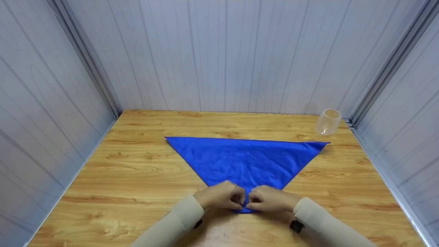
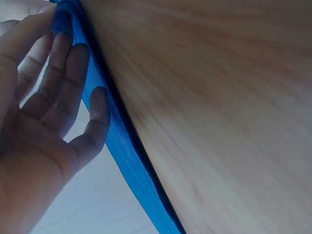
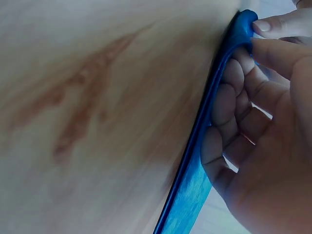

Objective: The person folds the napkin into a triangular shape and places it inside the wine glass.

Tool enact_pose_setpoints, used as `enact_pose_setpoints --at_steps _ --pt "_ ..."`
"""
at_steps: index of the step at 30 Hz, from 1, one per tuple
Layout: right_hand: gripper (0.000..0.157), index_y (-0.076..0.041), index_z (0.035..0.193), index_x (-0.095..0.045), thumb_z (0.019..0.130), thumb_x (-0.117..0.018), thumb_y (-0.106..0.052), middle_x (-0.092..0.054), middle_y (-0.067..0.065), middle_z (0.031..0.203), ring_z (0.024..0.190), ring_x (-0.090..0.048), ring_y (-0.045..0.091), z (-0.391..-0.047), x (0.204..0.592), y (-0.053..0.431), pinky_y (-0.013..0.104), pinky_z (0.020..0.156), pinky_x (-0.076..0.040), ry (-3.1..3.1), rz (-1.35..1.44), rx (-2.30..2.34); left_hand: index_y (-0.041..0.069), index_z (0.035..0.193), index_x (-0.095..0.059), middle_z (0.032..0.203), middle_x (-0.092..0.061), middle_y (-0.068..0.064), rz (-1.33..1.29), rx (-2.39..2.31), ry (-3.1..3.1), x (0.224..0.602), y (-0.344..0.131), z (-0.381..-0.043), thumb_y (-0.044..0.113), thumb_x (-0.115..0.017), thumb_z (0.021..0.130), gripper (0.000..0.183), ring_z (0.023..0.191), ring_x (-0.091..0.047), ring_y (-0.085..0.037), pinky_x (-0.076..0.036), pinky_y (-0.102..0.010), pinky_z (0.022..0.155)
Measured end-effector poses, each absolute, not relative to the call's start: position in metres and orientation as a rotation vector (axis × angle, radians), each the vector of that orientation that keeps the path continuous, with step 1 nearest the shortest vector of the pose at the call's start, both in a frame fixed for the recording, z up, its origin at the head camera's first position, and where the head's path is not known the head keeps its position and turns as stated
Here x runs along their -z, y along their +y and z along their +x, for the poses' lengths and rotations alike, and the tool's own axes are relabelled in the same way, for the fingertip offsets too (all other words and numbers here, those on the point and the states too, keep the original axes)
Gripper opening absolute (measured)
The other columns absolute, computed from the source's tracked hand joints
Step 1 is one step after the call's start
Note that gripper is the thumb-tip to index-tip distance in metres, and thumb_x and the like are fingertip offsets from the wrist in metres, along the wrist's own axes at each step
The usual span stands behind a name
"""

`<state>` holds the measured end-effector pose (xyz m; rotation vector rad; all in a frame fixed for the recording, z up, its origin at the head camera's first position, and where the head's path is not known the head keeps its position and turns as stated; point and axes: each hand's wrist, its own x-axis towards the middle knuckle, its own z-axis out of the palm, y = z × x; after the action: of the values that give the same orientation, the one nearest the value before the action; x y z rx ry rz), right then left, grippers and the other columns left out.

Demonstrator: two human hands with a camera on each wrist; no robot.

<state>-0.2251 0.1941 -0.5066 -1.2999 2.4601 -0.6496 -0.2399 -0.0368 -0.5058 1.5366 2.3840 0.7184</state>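
A blue cloth (image 1: 240,157) lies on the wooden table in a triangle, its long straight edge at the back and its narrow end toward me. At that near end my left hand (image 1: 224,195) pinches the cloth between thumb and forefinger. Close beside it, my right hand (image 1: 271,199) pinches the same end. The left wrist view has the left hand's other fingers curled loosely against the cloth (image 2: 131,161). In the right wrist view, the near edge of the cloth (image 3: 242,31) is turned over into a small roll under the right thumb and forefinger.
A clear cup (image 1: 328,122) stands at the table's back right, just behind the cloth's right corner. White panelled walls (image 1: 223,55) enclose the wooden table (image 1: 137,178) at the back and both sides.
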Motion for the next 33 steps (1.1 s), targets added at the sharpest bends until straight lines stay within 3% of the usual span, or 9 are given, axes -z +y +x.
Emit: enact_pose_setpoints --at_steps 3,10,25,33 --pt "0.024 -0.017 0.078 -0.060 0.097 -0.067 -0.029 -0.049 -0.017 0.073 0.066 -0.046 -0.001 -0.226 0.508 0.193 0.018 0.061 -0.040 2.452 -1.264 0.665 0.009 0.086 -0.072 0.079 -0.068 0.006 1.576 -0.736 2.338 0.506 -0.037 -0.240 0.015 -0.083 0.084 0.013 0.070 -0.056 0.005 -0.045 -0.007 0.065" --pt "0.020 -0.019 0.080 -0.061 0.094 -0.070 -0.029 -0.051 -0.017 0.071 0.064 -0.047 -0.003 -0.229 0.511 0.192 0.017 0.058 -0.041 2.443 -1.216 0.698 0.012 0.090 -0.072 0.082 -0.066 0.009 1.638 -0.661 2.382 0.505 -0.037 -0.237 0.035 -0.088 0.077 0.030 0.073 -0.055 0.002 -0.042 -0.008 0.067" --pt "0.012 -0.022 0.090 -0.061 0.099 -0.064 -0.029 -0.056 -0.017 0.077 0.069 -0.052 -0.001 -0.227 0.512 0.198 0.020 0.063 -0.046 2.368 -1.179 0.788 0.011 0.088 -0.075 0.079 -0.065 0.010 1.547 -0.661 2.401 0.507 -0.032 -0.238 0.014 -0.075 0.088 0.003 0.070 -0.055 0.004 -0.044 -0.008 0.065" --pt "0.024 -0.020 0.093 -0.063 0.088 -0.078 -0.036 -0.057 -0.010 0.084 0.077 -0.052 0.005 -0.224 0.510 0.203 0.022 0.070 -0.044 2.400 -1.201 0.748 0.012 0.090 -0.075 0.082 -0.061 0.011 1.465 -0.641 2.402 0.510 -0.034 -0.243 0.015 -0.071 0.091 0.005 0.077 -0.051 0.002 -0.041 -0.009 0.071"
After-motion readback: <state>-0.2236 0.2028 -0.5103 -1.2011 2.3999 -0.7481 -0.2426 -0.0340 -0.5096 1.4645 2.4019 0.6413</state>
